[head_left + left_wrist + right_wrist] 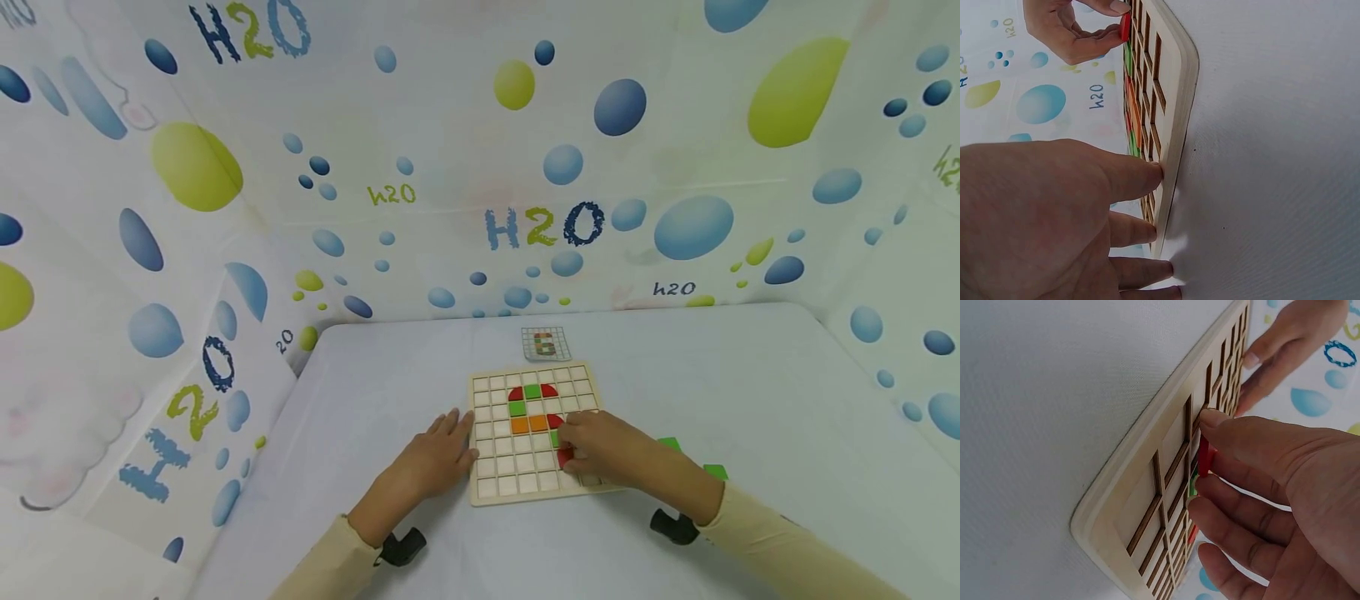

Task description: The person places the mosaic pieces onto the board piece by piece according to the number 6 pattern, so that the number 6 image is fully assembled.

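A wooden grid board (495, 492) lies on the white table, with red, green and orange tiles set in some of its squares. My right hand (607, 446) is over the board's right side and pinches a red tile (1204, 455) between thumb and fingers, tilted at a square below a green tile (555, 438). My left hand (438, 454) rests along the left edge of the board with its fingers extended, fingertips (1152, 174) on the wooden rim. Two orange tiles (528, 424) sit mid-board, to the left of a red rounded tile (554, 421).
Behind the board lies a small card (547, 343) printed with a coloured grid pattern. Loose green tiles (715, 472) are on the table by my right forearm. A patterned cloth (450, 167) with blue and yellow-green drops rises behind and beside the table.
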`<state>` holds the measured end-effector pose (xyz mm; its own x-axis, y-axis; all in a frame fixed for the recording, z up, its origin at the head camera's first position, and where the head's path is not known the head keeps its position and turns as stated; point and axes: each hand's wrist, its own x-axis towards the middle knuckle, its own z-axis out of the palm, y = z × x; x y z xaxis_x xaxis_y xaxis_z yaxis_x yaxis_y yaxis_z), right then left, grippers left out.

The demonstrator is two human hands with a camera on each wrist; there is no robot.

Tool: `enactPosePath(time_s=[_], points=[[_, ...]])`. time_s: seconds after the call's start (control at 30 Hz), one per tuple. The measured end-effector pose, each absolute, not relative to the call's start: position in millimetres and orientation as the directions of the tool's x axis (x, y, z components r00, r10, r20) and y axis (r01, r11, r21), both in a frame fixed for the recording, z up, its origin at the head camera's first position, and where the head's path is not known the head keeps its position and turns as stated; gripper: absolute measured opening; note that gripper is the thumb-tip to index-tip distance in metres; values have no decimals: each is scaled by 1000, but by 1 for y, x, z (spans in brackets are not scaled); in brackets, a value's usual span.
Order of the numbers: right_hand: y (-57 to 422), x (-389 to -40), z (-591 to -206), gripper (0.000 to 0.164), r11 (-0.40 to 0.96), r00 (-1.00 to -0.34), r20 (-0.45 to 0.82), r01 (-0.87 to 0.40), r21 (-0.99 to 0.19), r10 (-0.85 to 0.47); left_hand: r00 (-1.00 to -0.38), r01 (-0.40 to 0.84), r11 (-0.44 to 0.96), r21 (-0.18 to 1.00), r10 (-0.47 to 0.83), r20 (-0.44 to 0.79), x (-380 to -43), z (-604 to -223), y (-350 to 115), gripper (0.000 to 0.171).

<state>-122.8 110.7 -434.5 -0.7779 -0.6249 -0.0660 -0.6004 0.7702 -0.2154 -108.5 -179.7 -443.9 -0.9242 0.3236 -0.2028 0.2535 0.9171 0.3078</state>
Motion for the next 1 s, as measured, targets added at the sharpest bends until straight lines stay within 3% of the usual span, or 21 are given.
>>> enactPosePath(time_s=[1.0], points=[[112,-123,-441,22,761,-770,-23,-626,-170,-638,-928,265,917,297,327,-180,-108,-444,-179,62]])
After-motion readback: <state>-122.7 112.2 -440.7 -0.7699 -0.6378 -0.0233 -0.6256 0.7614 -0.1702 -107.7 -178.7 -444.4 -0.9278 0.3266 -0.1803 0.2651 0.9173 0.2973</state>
